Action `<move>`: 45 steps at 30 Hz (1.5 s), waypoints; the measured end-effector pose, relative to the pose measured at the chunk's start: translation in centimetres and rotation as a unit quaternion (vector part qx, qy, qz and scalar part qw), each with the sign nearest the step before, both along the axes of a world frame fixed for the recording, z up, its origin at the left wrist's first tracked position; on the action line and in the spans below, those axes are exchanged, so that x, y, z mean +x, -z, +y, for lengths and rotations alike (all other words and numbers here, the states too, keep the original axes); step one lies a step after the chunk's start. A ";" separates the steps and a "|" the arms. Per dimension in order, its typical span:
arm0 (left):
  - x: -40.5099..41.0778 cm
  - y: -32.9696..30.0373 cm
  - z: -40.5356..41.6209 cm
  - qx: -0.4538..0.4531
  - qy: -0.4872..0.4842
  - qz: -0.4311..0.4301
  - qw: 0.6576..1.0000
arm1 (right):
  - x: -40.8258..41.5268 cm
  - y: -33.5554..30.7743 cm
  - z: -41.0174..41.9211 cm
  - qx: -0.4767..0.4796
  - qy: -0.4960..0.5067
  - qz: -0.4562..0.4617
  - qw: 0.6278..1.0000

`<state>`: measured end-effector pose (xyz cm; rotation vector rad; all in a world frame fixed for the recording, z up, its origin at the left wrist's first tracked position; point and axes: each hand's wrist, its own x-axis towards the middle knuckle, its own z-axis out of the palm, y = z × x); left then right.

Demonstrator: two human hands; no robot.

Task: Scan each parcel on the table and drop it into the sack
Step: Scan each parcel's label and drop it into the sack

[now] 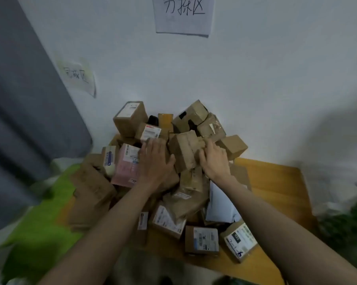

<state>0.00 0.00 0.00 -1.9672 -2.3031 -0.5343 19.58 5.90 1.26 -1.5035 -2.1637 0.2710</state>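
A heap of several brown cardboard parcels covers the wooden table (pixel 276 182). Near the top of the heap a taped brown box (pixel 183 151) sits tilted between both hands. My left hand (pixel 155 161) lies flat with straight fingers against that box's left side and the parcels beneath. My right hand (pixel 212 159) curls its fingers over the box's right edge. A pink-labelled parcel (pixel 126 165) lies just left of my left hand. The green sack (pixel 39 212) lies at the lower left, blurred; its mouth is not plainly shown.
A white wall with two paper signs (pixel 182 14) stands behind the heap. A grey curtain (pixel 19 99) hangs on the left. A white mailer (pixel 221 204) and labelled boxes (pixel 202 239) lie near the table's front edge. Something dark green (pixel 348 223) is blurred at right.
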 end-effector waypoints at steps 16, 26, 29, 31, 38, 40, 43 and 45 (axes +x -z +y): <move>2.5 -2.9 0.8 -0.045 0.028 -0.522 0.851 | -1.2 -3.5 -0.4 -0.125 0.014 0.367 0.922; 6.4 -4.0 1.0 -0.093 0.078 -0.709 0.694 | 4.0 -5.6 -2.3 -0.053 0.007 0.345 0.937; 8.3 -4.2 1.1 -0.131 0.100 -0.746 0.645 | 6.8 -4.7 -3.0 -0.152 0.067 0.403 0.900; 10.1 -4.1 1.0 -0.156 0.103 -0.744 0.642 | 8.7 -4.0 -3.7 -0.214 0.068 0.428 0.875; 17.3 -1.5 -0.1 -0.243 0.090 -0.732 0.630 | 17.8 0.3 -6.3 -0.242 0.161 0.392 0.873; 18.4 -0.7 -0.4 -0.268 0.081 -0.729 0.625 | 21.3 3.5 -7.0 -0.256 0.233 0.374 0.860; 19.4 0.4 -0.8 -0.277 0.073 -0.707 0.646 | 26.2 9.7 -7.9 -0.290 0.360 0.323 0.826; 19.6 1.0 -1.2 -0.270 0.067 -0.693 0.665 | 28.5 13.5 -8.9 -0.341 0.412 0.283 0.796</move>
